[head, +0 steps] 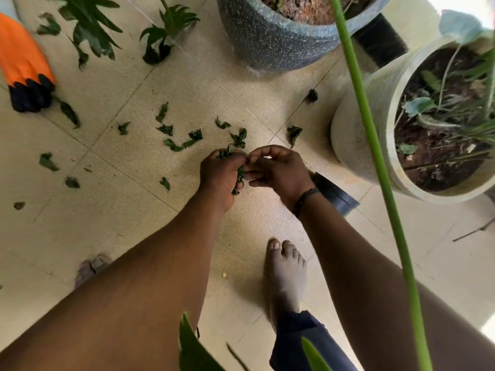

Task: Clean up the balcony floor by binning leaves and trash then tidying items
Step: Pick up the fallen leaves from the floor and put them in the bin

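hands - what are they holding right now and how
The left hand is closed around a bunch of small green leaves, bits poking out top and bottom. The right hand meets it at the fingertips; whether it pinches a leaf cannot be told.

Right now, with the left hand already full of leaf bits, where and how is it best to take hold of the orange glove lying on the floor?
Probably with the free right hand, at the orange body of the glove, pinching from above. It lies flat on the tiles, so nothing can slip underneath; the dark fingertips are floppy and bunched. The left hand holds leaves.
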